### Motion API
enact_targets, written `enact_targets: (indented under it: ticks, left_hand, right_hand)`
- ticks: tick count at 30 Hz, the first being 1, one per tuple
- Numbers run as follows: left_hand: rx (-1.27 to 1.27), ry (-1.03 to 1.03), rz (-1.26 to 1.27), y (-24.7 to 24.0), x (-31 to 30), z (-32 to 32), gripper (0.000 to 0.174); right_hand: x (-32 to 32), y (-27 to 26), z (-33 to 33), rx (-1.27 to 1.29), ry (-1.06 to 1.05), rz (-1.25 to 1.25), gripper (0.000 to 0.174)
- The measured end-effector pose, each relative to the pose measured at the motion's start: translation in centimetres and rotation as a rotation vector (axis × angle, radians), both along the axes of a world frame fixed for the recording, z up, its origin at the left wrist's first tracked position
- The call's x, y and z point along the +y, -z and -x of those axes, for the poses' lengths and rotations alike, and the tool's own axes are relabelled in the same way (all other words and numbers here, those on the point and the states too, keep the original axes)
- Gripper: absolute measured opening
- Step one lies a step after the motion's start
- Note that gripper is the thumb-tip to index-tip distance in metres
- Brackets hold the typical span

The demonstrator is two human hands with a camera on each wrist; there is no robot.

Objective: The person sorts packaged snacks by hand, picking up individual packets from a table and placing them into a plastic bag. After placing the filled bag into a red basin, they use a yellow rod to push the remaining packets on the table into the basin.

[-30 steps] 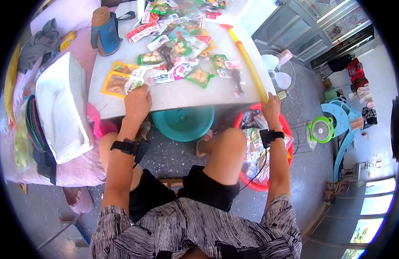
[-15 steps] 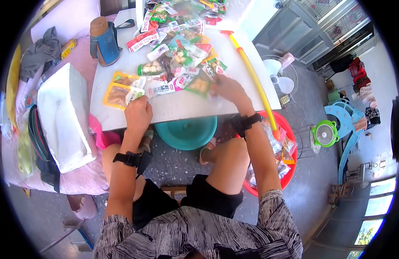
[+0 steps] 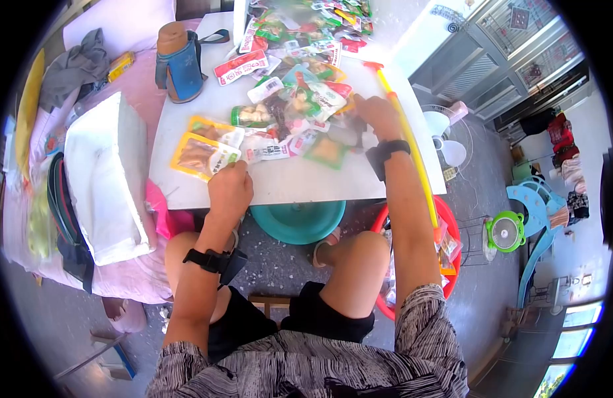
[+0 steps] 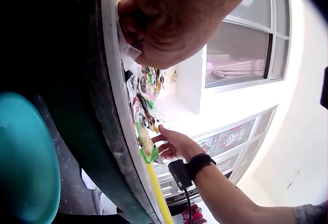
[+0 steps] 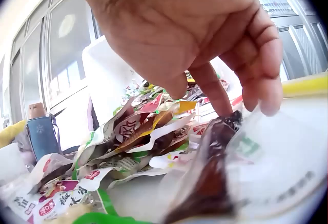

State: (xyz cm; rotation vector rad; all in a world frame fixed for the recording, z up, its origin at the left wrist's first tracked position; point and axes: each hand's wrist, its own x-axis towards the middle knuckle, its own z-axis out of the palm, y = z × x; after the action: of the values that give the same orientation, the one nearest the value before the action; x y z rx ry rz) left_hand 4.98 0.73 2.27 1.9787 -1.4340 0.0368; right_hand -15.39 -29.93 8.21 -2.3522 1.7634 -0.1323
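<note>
My left hand (image 3: 230, 189) pinches the corner of a yellow-edged food packet (image 3: 195, 159) near the table's front edge. A similar packet (image 3: 217, 131) lies partly under it. In the left wrist view the curled left fingers hold a clear plastic corner (image 4: 132, 53). At the right side of the pile, my right hand (image 3: 379, 118) reaches down with its thumb apart from the fingers. In the right wrist view its fingertips are right at the top of a clear packet with dark brown food (image 5: 210, 178). A green-edged packet (image 3: 326, 151) lies beside it.
The packet pile (image 3: 300, 99) spreads toward the back of the white table (image 3: 293, 186). A yellow stick (image 3: 416, 162) lies along the right edge, overhanging a red basin (image 3: 455, 265) with packets. A blue bottle (image 3: 180, 79) stands left; a teal basin (image 3: 300, 222) sits below.
My right hand has left the yellow stick's lower end and moved over the packets at the pile's right side. The stick has slid toward the person. The left hand keeps its grip.
</note>
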Motion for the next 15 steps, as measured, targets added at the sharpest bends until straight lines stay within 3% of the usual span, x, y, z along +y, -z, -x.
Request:
enact_targets:
  ticks: [2, 4, 7, 8, 10, 11, 13, 15]
  left_hand:
    - [-0.013, -0.002, 0.004, -0.1, 0.0, 0.1, 0.004]
    - [-0.018, 0.002, 0.007, -0.2, 0.1, 0.2, 0.004]
    - [-0.019, -0.003, 0.020, -0.3, 0.3, 0.2, 0.004]
    - [-0.024, -0.005, 0.025, -0.4, 0.4, 0.2, 0.003]
    - [-0.045, -0.010, 0.041, -0.5, 0.7, 0.1, 0.003]
    - [-0.061, -0.012, 0.053, -0.5, 0.7, -0.1, 0.004]
    - [-0.072, -0.017, 0.075, -0.5, 0.8, -0.1, 0.005]
    - [-0.062, -0.020, 0.102, -0.3, 0.8, -0.2, 0.005]
  right_hand:
    - [-1.4, 3.3, 0.5, 0.171, -0.104, 0.362, 0.051]
    - [-2.4, 5.1, 0.4, 0.259, -0.142, 0.519, 0.051]
    - [-2.8, 4.5, -0.6, 0.121, -0.107, 0.343, 0.049]
    - [-2.8, 3.7, -0.7, -0.022, -0.090, 0.208, 0.047]
    - [-3.6, 4.1, 0.0, -0.272, -0.124, 0.194, 0.043]
    - [-4.6, 4.8, 0.9, -0.379, -0.177, 0.318, 0.041]
    - [-3.4, 3.7, 1.5, -0.760, -0.110, 0.306, 0.035]
    - [2.7, -2.4, 1.2, -1.290, 0.146, 0.025, 0.029]
